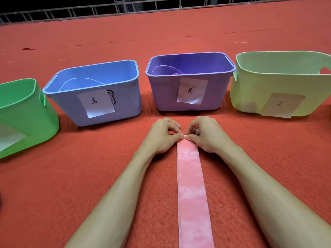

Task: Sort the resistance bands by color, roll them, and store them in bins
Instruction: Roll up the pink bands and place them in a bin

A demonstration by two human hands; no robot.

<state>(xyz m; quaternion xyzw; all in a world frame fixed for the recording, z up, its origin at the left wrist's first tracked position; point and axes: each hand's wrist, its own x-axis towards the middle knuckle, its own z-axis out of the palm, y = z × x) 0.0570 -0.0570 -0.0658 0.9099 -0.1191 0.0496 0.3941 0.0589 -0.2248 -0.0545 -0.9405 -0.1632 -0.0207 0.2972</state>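
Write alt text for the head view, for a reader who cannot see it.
The left hand and right hand pinch the far end of a pink band lying on red carpet. Behind stand a green bin, blue bin, purple bin and yellow-green bin.

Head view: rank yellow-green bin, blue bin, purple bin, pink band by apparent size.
1. yellow-green bin, though cropped at the right edge.
2-3. blue bin and purple bin: near alike, unranked.
4. pink band, by area.
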